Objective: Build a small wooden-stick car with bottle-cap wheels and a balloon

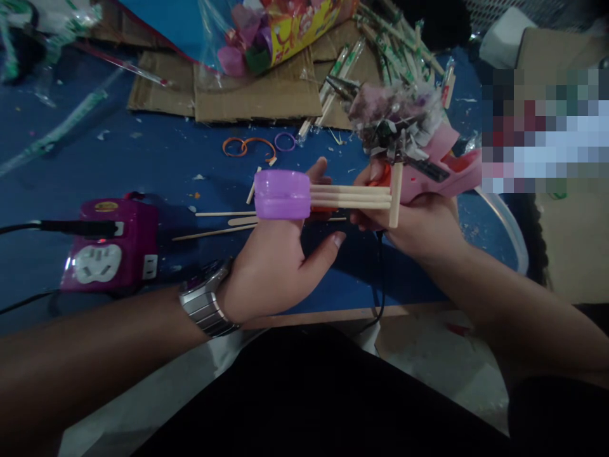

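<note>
A glossy purple piece (282, 195) lies across the fingers of my left hand (273, 263), which supports it with the thumb stretched away to the right. Several light wooden sticks (352, 197) run side by side from this piece to a short upright crosspiece (396, 195). My right hand (419, 228) is closed round a pink glue gun (431, 174), its fingers partly hidden behind the sticks and crosspiece. Clumps of grey, ragged material cover the gun's front, and its metal nozzle (342, 87) points to the upper left. Part of my left fingers is hidden behind the purple piece.
On the blue table (157, 152) lie loose sticks (214, 232), orange rings (235, 147) and a purple ring (285, 141). A magenta power socket (111, 244) with cables stands left. Cardboard (257, 95), a colourful bag (304, 28) and wrapped sticks (394, 51) lie at the back.
</note>
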Demonstrator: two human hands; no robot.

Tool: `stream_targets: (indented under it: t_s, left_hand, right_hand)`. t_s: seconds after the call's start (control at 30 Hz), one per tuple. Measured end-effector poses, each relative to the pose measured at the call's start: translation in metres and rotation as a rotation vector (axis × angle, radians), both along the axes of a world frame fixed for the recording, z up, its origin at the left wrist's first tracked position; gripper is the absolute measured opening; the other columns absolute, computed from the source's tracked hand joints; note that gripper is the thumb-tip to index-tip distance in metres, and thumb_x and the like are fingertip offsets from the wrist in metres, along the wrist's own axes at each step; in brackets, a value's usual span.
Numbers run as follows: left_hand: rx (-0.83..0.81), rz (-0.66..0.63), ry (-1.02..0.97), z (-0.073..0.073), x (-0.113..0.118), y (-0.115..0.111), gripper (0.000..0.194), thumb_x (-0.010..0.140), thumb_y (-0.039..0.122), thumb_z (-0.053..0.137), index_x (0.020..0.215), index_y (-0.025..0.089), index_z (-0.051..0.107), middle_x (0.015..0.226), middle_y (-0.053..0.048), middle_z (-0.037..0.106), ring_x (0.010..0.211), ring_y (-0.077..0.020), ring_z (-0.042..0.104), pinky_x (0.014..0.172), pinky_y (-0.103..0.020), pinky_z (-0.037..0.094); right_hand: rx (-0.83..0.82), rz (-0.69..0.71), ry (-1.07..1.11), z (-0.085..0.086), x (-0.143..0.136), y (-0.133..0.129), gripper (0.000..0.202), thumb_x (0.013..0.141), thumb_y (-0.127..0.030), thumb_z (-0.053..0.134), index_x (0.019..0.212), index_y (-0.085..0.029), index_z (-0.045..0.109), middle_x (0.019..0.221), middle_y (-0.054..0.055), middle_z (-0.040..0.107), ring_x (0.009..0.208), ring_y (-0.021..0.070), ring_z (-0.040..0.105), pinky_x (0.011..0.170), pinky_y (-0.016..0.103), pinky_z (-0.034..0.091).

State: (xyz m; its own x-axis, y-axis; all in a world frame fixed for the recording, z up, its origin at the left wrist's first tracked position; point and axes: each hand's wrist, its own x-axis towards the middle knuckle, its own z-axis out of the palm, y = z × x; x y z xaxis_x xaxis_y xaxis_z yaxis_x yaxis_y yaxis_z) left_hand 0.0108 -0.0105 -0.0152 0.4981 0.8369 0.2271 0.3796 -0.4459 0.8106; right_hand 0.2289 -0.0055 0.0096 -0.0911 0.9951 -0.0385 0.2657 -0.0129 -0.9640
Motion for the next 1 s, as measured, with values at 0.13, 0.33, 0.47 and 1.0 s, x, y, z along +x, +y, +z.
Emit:
stream_targets:
  t_s: [0.13,0.33,0.47,1.0]
  left_hand:
    - [-0.04,-0.014,-0.037,-0.002,0.001,-0.001,0.073,0.105,0.031,0.06,0.172,0.026,0.032,0.17,-0.016,0.053,0.148,-0.0326,0.065,0.125,-0.057,0.058]
    - [-0.046,-0.014,-0.026,0.002,0.0,-0.001,0.068,0.103,0.031,0.061,0.167,0.022,0.04,0.166,-0.017,0.058,0.146,-0.0321,0.067,0.127,-0.056,0.057]
    - [-0.047,-0.003,0.004,0.003,0.0,0.001,0.047,0.103,0.034,0.062,0.149,0.023,0.059,0.157,-0.014,0.067,0.155,-0.0333,0.059,0.133,-0.059,0.05]
    - [-0.245,0.028,-0.147,0.007,0.003,0.003,0.042,0.104,0.031,0.067,0.143,0.014,0.068,0.143,-0.016,0.077,0.135,-0.0304,0.074,0.122,-0.046,0.06]
  right_hand:
    - [0.012,0.034,0.091,-0.001,0.0,0.0,0.029,0.09,-0.049,0.09,0.089,-0.026,0.071,0.085,-0.003,0.072,0.07,0.0154,0.07,0.062,0.027,0.058]
    - [0.003,-0.004,0.083,-0.004,0.002,-0.001,0.034,0.087,-0.05,0.092,0.1,-0.026,0.072,0.087,-0.003,0.074,0.07,0.0157,0.071,0.06,0.026,0.056]
    - [0.029,0.029,0.022,-0.001,0.003,-0.001,0.026,0.093,-0.047,0.087,0.092,-0.024,0.074,0.081,-0.003,0.074,0.069,0.0148,0.07,0.062,0.026,0.054]
    - [-0.043,0.034,0.032,0.009,-0.004,0.002,0.057,0.079,-0.079,0.087,0.084,-0.024,0.072,0.069,-0.002,0.073,0.061,0.0158,0.07,0.057,0.028,0.056]
